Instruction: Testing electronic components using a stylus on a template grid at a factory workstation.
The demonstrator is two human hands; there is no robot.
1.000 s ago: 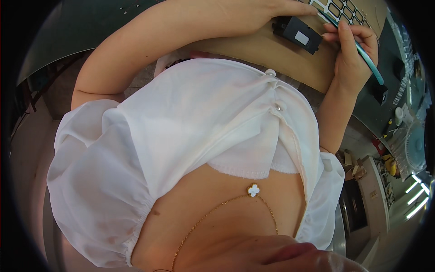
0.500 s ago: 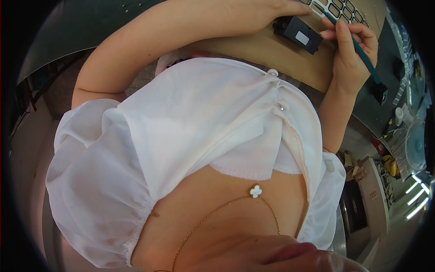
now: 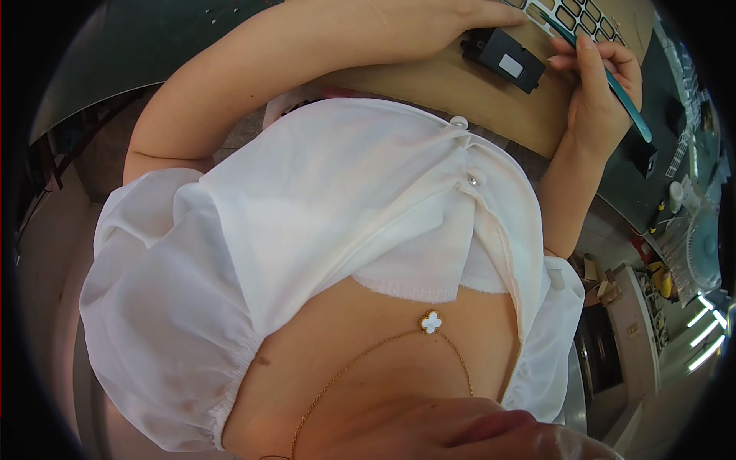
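Observation:
My right hand (image 3: 602, 92) grips teal tweezers (image 3: 633, 113) slantwise, with their narrow tip over the left part of a sheet of black, rounded rectangular frames (image 3: 569, 21) at the top edge. My left hand (image 3: 433, 27) reaches in from the left, its index finger stretched out and its fingertip at the near-left edge of that sheet. The other left fingers are partly hidden or cut off by the picture's edge. Between my hands lies a black box-shaped part (image 3: 502, 60) with a white label, just below the left fingers.
Brown board (image 3: 429, 96) lies under the work, on a dark green tabletop (image 3: 100, 57). A small black block (image 3: 642, 157) sits near the table's right side. Farther right are a clear bluish plastic item (image 3: 701, 245) and cardboard pieces (image 3: 602, 284).
My right hand and the tweezers have shifted slightly right, and the tweezers have turned a little. My left hand and the black box-shaped part stay almost where they were.

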